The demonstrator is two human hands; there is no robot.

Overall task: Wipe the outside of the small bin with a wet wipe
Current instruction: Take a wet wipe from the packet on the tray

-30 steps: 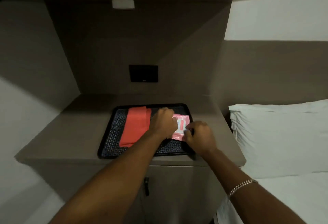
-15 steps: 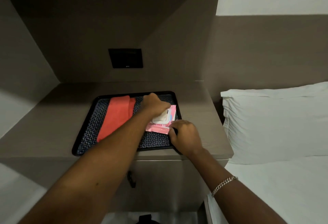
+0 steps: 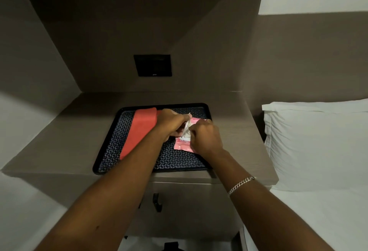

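A pink wet wipe pack (image 3: 182, 145) lies on the right half of a black patterned tray (image 3: 173, 160). My left hand (image 3: 170, 123) reaches over the tray and holds the pack's white flap (image 3: 187, 125) lifted up. My right hand (image 3: 205, 137) rests on the pack, its fingertips pinched on white wipe material (image 3: 185, 135) at the opening. The small bin is not clearly in view; only a dark object (image 3: 171, 246) shows at the bottom edge, below the cabinet.
A folded red cloth (image 3: 139, 131) lies on the tray's left side. The tray sits on a brown bedside cabinet (image 3: 65, 131) with a dark door handle (image 3: 156, 202). A black wall panel (image 3: 153, 65) is behind. A white pillow (image 3: 314, 143) and bed are at right.
My left hand has lifted the flap open. My right hand moved from the pack's near corner up to the opening and pinched the wipe. The view tilted down slightly.
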